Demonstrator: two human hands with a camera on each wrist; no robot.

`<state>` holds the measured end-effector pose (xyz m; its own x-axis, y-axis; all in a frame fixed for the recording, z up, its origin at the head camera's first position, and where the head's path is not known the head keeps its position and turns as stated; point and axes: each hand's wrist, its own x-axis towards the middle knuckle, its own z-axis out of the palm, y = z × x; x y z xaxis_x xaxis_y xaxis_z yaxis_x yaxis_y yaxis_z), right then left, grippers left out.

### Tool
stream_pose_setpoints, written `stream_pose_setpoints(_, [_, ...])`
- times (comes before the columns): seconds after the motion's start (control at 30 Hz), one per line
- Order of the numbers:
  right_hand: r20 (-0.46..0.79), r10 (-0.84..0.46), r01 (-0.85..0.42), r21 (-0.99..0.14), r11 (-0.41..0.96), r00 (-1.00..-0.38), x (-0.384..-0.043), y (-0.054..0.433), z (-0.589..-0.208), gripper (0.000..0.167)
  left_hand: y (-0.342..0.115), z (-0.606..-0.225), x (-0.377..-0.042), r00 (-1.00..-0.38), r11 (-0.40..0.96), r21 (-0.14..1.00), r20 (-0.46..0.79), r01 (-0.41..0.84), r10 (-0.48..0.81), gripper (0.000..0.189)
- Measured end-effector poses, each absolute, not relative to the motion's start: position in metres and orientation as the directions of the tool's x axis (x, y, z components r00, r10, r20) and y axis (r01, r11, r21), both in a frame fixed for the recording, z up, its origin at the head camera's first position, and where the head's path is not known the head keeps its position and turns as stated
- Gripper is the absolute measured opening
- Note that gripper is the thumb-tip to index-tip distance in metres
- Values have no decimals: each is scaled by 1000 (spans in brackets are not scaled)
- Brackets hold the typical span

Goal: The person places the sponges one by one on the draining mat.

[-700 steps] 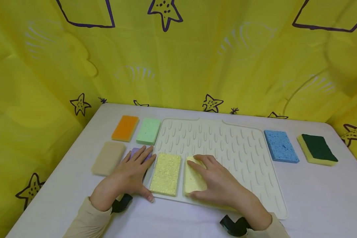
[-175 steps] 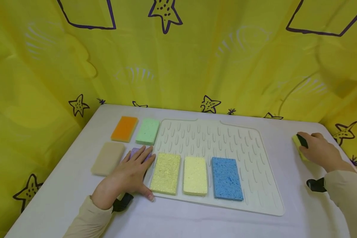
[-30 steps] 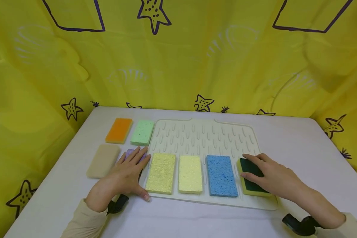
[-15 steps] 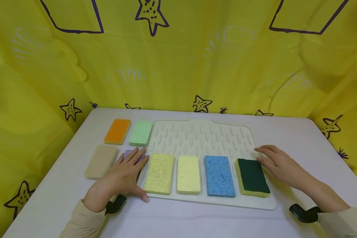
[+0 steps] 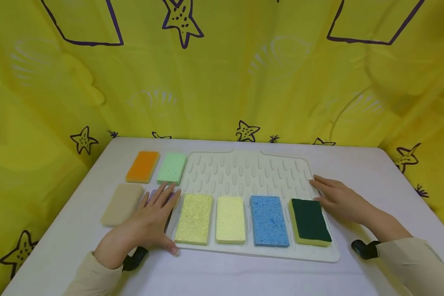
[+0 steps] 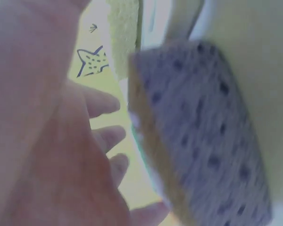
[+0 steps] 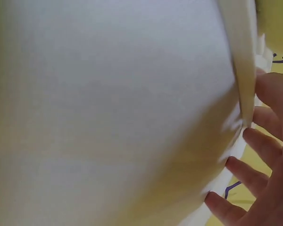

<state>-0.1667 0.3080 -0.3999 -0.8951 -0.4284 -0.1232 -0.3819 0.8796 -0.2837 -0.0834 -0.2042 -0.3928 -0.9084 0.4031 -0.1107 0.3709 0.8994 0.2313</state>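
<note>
Green-topped sponge (image 5: 311, 221) lies just beside the parted fingers (image 7: 265, 148) of the right hand (image 5: 341, 200).

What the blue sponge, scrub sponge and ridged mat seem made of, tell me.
Blue sponge: probably cellulose, matte and visibly pitted.
Scrub sponge: dull dark green top, likely abrasive fibre; yellow base, perhaps foam.
Ridged mat: matte off-white, evenly moulded ridges; silicone or plastic, can't tell.

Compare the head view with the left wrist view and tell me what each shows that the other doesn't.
Only the head view shows the right hand, the blue sponge and the dark green-topped sponge. Only the left wrist view shows the dark pores of the purple sponge up close. Both share that sponge, the left hand, the rough yellow sponge and the star-printed yellow curtain.
</note>
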Motion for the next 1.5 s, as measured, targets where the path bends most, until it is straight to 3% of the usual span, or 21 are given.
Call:
stream_pose_setpoints(0.23, [-108,-453,-423,-219,879,-885,-164,304,-398,64,-220,-383,-84,-886,874,282,-135,395,443,133])
stream_pose_setpoints(0.63, [-150,-490,-460,-199,866,-859,-167,302,-392,65,-232,-369,-89,-829,860,259,-254,439,499,122])
stream_pose_setpoints(1.0, [-156,-533,-492,-238,838,-832,-168,302,-393,66,-232,-363,-98,-821,843,218,-205,492,532,108])
stream_pose_setpoints(1.5, [-159,-540,-506,-209,837,-827,-171,306,-393,64,-223,-352,-111,-826,843,194,-180,502,534,105])
